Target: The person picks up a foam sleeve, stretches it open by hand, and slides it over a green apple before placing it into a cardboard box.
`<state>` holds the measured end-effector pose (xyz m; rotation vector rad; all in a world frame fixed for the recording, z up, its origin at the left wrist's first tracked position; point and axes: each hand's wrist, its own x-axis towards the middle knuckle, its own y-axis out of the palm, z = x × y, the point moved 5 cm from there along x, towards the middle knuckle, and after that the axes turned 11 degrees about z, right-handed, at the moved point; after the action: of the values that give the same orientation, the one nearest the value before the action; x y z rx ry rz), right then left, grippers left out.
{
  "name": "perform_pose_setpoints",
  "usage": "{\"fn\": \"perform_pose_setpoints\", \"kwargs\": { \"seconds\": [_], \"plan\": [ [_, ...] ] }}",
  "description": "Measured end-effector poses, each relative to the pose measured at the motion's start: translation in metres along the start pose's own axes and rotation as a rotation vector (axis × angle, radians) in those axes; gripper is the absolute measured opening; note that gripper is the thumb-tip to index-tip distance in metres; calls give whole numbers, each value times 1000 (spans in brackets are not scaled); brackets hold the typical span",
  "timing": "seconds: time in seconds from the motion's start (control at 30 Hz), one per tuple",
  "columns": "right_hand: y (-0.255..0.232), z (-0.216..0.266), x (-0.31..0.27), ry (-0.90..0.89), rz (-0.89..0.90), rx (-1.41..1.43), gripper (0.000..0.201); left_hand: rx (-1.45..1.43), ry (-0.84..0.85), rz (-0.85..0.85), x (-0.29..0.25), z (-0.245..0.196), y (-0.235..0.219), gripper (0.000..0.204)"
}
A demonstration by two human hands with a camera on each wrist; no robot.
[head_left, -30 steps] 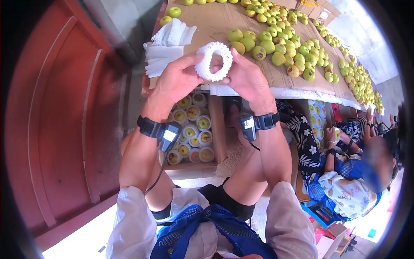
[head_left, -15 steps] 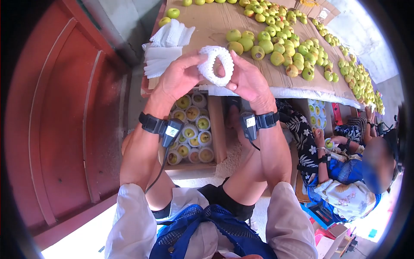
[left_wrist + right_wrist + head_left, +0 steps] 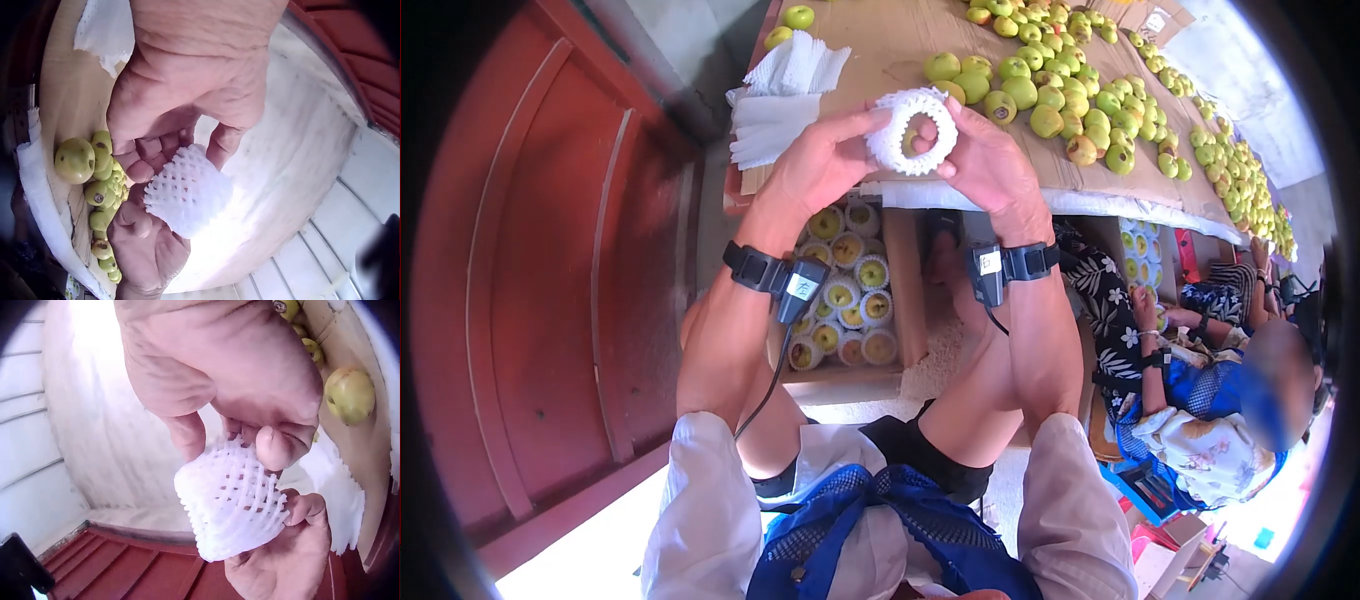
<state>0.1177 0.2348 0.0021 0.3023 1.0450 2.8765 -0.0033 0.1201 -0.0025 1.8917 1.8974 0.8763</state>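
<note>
A white foam fruit net (image 3: pixel 884 130), folded into a thick ring, is held up between both hands above the table's near edge. Its round opening faces the head camera, with fingertips showing through it. My left hand (image 3: pixel 828 165) grips the net's left side, thumb on top. On the opposite side my right hand (image 3: pixel 992 168) pinches it between thumb and fingers. Open lattice shows on the foam net (image 3: pixel 187 190) in the left wrist view. From the right wrist, the foam net (image 3: pixel 231 503) spans the space between the two hands.
Many green apples (image 3: pixel 1048 122) lie on the cardboard-covered table (image 3: pixel 870 60). Flat white foam nets (image 3: pixel 775 130) are stacked at its left. Below, a cardboard box (image 3: pixel 910 290) holds netted apples. A red door (image 3: pixel 530 280) stands left; another person (image 3: pixel 1200 440) sits right.
Both hands have shifted slightly right with the foam net. Its opening has turned, from narrow and oval half a second ago to rounder now. The other person's arms have moved.
</note>
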Motion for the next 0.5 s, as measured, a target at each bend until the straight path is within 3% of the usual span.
{"fn": "perform_pose_setpoints", "kwargs": {
  "seconds": [0.27, 0.5],
  "plan": [
    [-57, -8, 0, 90, -207, -277, 20, 134, -120, -209, 4, 24, -35, 25],
    [-64, -11, -4, 93, -458, -615, 24, 363, -172, -433, 10, 46, -58, 13]
  ]
}}
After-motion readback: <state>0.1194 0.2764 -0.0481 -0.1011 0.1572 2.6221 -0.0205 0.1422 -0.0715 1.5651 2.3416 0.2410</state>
